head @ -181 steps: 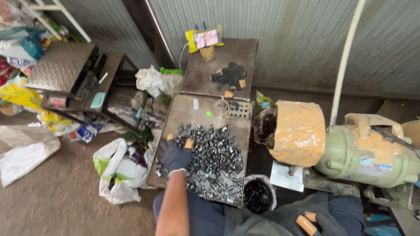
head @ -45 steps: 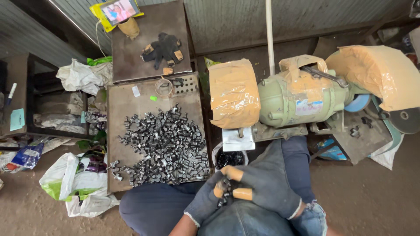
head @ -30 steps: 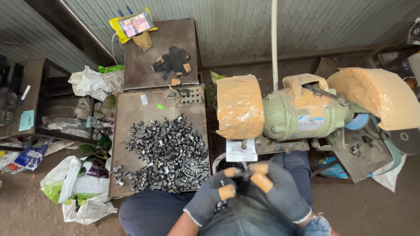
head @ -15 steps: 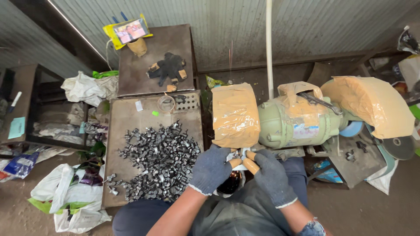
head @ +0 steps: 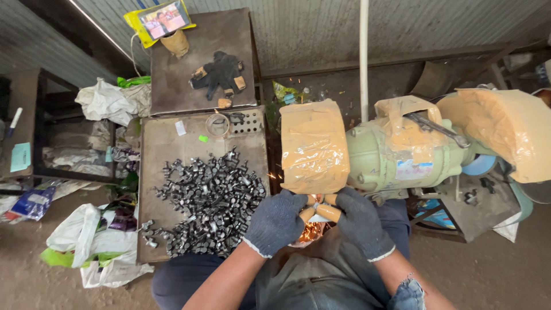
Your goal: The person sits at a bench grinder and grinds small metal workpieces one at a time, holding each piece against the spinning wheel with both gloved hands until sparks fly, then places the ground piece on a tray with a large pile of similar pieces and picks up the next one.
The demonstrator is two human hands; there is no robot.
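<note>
Two gloved hands meet at lower centre of the frame: the left hand [head: 275,221] and right hand [head: 361,221], fingers curled together around something too small to make out, pressed under one taped grinder guard [head: 313,146]. Sparks [head: 313,232] fall beneath. One heap of small metal parts [head: 206,201], too many to count, lies left on the surface [head: 158,149].
</note>
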